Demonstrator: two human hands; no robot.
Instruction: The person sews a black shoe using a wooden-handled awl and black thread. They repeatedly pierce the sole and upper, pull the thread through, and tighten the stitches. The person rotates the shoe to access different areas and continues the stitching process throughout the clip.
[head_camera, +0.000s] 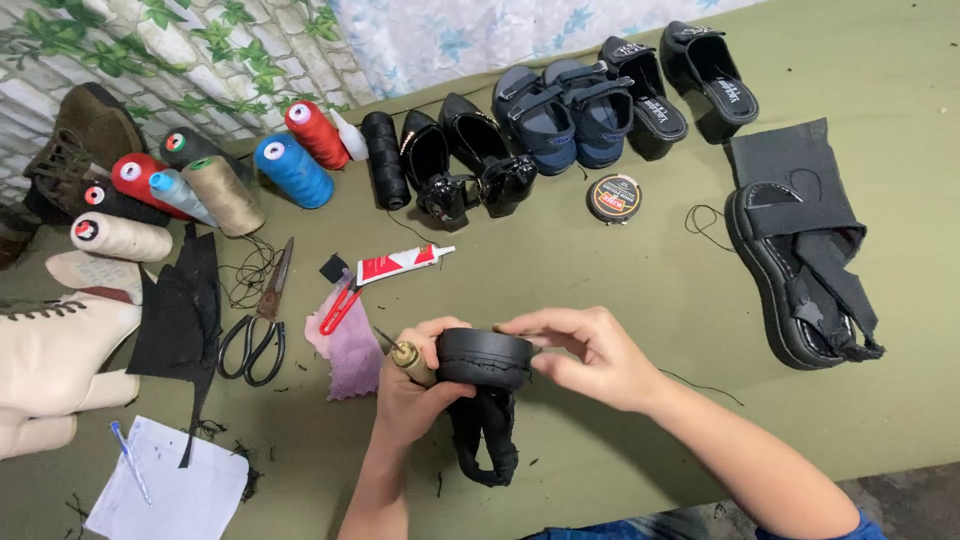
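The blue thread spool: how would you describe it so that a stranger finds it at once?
Look at the green table, at the row of thread cones by its far left edge. The blue thread spool lies between a red one and a beige one, the only bright blue one.

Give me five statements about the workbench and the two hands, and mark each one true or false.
1. Both the left hand and the right hand grip the black strappy sandal. True.
2. The black-handled scissors lie to the right of the round shoe-polish tin. False: they lie far to its left, beside the black fabric scrap.
3. The left hand also holds a brass-tipped awl. True.
4. The blue thread cone stands upright. False: it lies on its side.
5. A second black sandal lies on the olive table, at the right. True.
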